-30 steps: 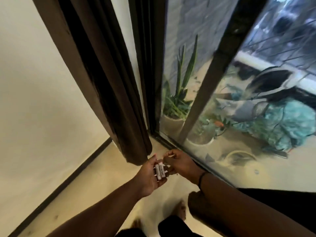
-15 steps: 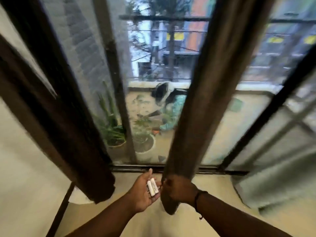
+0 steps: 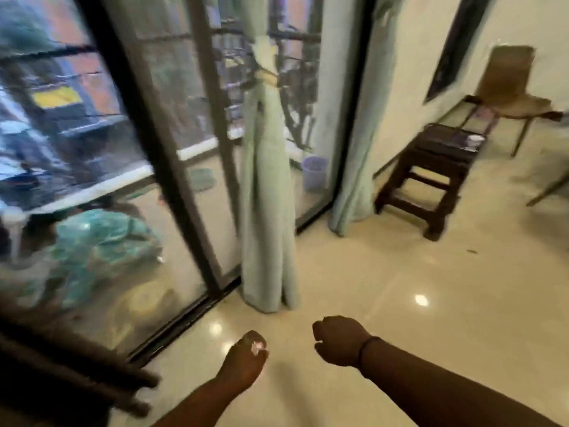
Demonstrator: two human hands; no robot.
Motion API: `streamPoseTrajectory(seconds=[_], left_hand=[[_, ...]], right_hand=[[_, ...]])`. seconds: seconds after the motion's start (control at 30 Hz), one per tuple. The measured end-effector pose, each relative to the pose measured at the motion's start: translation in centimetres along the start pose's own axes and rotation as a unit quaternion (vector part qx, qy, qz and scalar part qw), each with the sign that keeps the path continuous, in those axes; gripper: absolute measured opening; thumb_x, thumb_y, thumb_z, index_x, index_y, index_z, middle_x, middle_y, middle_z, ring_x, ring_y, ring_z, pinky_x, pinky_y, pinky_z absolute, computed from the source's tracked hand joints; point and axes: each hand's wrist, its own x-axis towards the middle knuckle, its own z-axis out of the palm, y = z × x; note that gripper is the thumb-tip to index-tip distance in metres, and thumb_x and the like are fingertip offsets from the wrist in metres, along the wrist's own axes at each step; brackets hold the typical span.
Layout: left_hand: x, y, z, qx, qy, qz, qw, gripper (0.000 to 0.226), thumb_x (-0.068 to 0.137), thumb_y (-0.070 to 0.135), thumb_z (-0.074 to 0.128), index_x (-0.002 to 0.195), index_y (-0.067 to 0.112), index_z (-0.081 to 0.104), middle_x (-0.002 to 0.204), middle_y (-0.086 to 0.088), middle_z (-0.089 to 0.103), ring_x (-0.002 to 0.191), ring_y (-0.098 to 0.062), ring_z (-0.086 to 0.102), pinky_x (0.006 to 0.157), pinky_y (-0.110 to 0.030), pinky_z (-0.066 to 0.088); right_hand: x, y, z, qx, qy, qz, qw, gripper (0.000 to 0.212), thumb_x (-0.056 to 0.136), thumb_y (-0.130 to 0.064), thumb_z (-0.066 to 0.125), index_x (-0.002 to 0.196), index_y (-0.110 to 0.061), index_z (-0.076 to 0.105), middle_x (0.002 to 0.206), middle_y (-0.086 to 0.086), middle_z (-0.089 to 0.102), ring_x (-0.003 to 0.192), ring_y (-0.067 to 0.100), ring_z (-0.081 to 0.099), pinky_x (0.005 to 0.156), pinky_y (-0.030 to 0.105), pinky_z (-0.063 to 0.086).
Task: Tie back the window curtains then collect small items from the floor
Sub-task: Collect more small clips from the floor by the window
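Curtains: the pale green curtain (image 3: 267, 192) hangs bunched and bound with a tie (image 3: 267, 76) beside the window. Left hand (image 3: 246, 357) curls around small white items (image 3: 257, 346), probably for carrying. Right hand (image 3: 337, 340) is fisted, apparently empty.

Small pale items (image 3: 256, 347) mostly hidden by curled fingers (image 3: 251, 338)

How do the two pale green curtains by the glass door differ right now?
The middle curtain is gathered into a narrow bundle and cinched by a tie-back band; the corner curtain shows no band and hangs loose. The middle curtain stands in front of the glass, the corner curtain next to the wall by the dark wooden stool. Both are the same pale green and reach the floor.
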Motion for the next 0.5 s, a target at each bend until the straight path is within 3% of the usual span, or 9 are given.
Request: streamPoseTrajectory(seconds=[0.1,0.2,0.33,0.4,0.5], left_hand=[[2.7,6.2,6.0,0.147,-0.115,0.092,0.978,0.019,0.085,0.025,0.062,0.076,0.035,0.048,0.083,0.009,0.059,0.081,-0.009,0.057,0.071,-0.018,0.042],[5.9,11.6,11.2,0.219,-0.168,0.117,0.954,0.017,0.086,0.019,0.061,0.082,0.034,0.053,0.093,0.005,0.065,0.086,-0.01,0.06,0.075,-0.02,0.045],[11.8,16.9,17.6,0.349,-0.222,0.172,0.894,0.022,0.09,0.017,0.051,0.107,0.029,0.058,0.107,0.005,0.065,0.092,-0.01,0.059,0.076,-0.02,0.041],[15.2,19.3,20.7,0.378,-0.234,0.183,0.877,0.023,0.091,0.016,0.047,0.109,0.027,0.058,0.104,0.005,0.065,0.093,-0.011,0.059,0.076,-0.02,0.043],[20.8,24.2,26.2,0.405,-0.266,0.22,0.847,0.024,0.091,0.016,0.053,0.114,0.021,0.057,0.117,-0.003,0.063,0.104,-0.018,0.059,0.084,-0.026,0.045]], right_hand=[[-2.3,10.9,-1.0,0.034,0.011,0.097,0.995,0.032,0.09,-0.03,0.043,0.116,-0.015,0.053,0.121,0.01,0.058,0.113,0.031,0.054,0.091,0.035,0.044],[-4.0,18.8,-1.5,0.053,0.012,0.175,0.983,0.032,0.091,-0.031,0.042,0.117,-0.017,0.052,0.122,0.007,0.057,0.115,0.028,0.053,0.091,0.032,0.043],[-4.3,26.6,-1.1,0.05,-0.003,0.21,0.976,0.033,0.091,-0.03,0.043,0.119,-0.016,0.052,0.122,0.009,0.056,0.113,0.029,0.053,0.092,0.034,0.042],[-4.2,30.0,-1.4,0.058,-0.015,0.218,0.974,0.033,0.091,-0.03,0.043,0.119,-0.016,0.052,0.123,0.009,0.056,0.113,0.029,0.052,0.091,0.034,0.042],[-4.1,36.5,-2.5,0.083,-0.027,0.241,0.966,0.034,0.091,-0.031,0.045,0.121,-0.018,0.051,0.124,0.008,0.054,0.115,0.028,0.051,0.091,0.034,0.042]])
